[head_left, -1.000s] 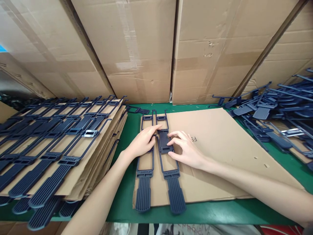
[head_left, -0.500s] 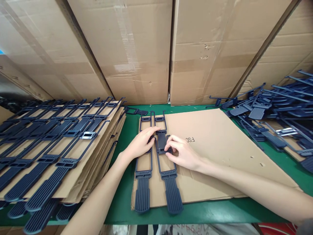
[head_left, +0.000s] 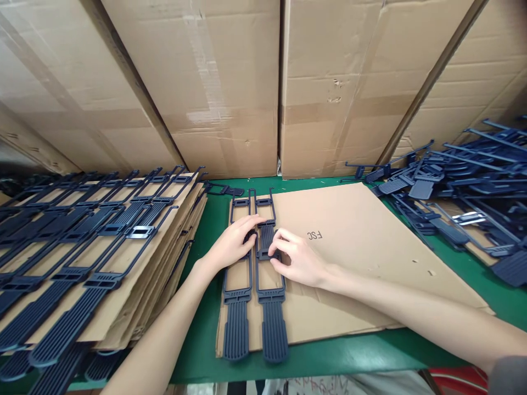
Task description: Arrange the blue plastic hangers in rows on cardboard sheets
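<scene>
Two dark blue plastic strips lie side by side on the left edge of a cardboard sheet (head_left: pixel 362 258). My left hand (head_left: pixel 230 244) rests on the left strip (head_left: pixel 236 323), fingers stretched flat across to the middle of the right strip (head_left: pixel 272 323). My right hand (head_left: pixel 297 258) sits on the right strip's middle, its fingers curled in a pinch against the ribbed middle piece. Both strips run parallel, ribbed ends toward me.
A stack of cardboard sheets (head_left: pixel 135 269) with several rows of the same strips fills the left. A loose heap of blue strips (head_left: pixel 457 192) lies at the right. Large cartons (head_left: pixel 230 93) wall the back. The green table top (head_left: pixel 341 356) shows at the front.
The right strip has swung from slanting outward to lying parallel and close against the left one. My right hand has drawn left and its fingers have curled onto the strip.
</scene>
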`<state>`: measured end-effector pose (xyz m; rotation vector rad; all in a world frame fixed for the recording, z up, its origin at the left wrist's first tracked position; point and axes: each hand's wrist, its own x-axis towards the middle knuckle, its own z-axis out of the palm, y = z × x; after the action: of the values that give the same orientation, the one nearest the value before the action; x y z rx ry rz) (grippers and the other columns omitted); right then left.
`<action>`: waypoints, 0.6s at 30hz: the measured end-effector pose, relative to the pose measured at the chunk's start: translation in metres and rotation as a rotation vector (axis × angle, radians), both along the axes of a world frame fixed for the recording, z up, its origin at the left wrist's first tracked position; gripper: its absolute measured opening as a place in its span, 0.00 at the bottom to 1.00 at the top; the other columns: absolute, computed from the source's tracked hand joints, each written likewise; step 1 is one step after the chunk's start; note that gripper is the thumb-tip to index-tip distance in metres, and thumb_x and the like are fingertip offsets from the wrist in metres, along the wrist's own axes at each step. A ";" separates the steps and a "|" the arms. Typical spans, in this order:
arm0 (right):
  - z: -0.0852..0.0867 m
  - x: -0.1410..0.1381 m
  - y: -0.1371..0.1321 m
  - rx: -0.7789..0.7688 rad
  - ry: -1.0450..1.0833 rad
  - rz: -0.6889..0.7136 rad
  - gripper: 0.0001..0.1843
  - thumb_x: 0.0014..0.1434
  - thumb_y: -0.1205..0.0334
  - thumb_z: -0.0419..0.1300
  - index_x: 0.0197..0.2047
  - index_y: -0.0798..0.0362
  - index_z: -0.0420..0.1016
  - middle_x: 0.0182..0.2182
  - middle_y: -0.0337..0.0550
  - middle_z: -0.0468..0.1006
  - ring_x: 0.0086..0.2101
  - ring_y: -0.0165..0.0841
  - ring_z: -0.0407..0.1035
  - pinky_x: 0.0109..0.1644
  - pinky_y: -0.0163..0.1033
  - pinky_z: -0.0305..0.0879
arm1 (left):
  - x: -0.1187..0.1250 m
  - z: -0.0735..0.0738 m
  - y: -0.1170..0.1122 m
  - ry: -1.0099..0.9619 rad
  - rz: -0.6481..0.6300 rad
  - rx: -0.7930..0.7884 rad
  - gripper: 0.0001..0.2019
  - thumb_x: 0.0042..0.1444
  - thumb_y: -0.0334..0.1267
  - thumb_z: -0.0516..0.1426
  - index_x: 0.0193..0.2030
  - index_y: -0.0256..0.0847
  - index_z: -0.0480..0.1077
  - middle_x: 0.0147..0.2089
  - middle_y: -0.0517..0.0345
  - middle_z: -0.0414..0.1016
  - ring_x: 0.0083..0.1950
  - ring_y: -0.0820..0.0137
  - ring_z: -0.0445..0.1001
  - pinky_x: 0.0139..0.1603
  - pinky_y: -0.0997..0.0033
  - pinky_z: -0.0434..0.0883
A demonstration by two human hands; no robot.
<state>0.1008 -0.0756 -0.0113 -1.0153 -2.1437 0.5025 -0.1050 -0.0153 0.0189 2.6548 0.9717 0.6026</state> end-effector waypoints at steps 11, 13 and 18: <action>0.024 0.023 0.017 0.147 -0.028 -0.046 0.05 0.62 0.61 0.56 0.37 0.52 0.70 0.37 0.42 0.75 0.39 0.34 0.69 0.47 0.43 0.58 | -0.003 -0.002 0.003 0.015 0.000 0.007 0.19 0.60 0.30 0.46 0.55 0.42 0.67 0.61 0.52 0.66 0.65 0.64 0.61 0.67 0.57 0.59; 0.033 0.055 0.034 0.227 -0.125 -0.153 0.07 0.63 0.62 0.53 0.36 0.53 0.70 0.35 0.43 0.76 0.38 0.36 0.69 0.47 0.44 0.59 | -0.004 -0.003 0.004 0.017 0.002 0.003 0.18 0.60 0.31 0.46 0.55 0.43 0.68 0.62 0.52 0.66 0.65 0.63 0.61 0.67 0.56 0.59; 0.047 0.176 0.085 0.181 -0.756 -0.516 0.19 0.55 0.70 0.52 0.50 0.58 0.69 0.47 0.55 0.74 0.47 0.45 0.67 0.49 0.48 0.59 | -0.006 -0.005 0.006 0.014 0.007 0.005 0.17 0.61 0.32 0.46 0.52 0.43 0.70 0.63 0.54 0.65 0.65 0.62 0.62 0.66 0.56 0.59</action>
<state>0.2768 0.0089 0.0354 -1.7695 -2.3333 -0.3830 -0.1107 -0.0096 0.0137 2.6645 0.9854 0.5899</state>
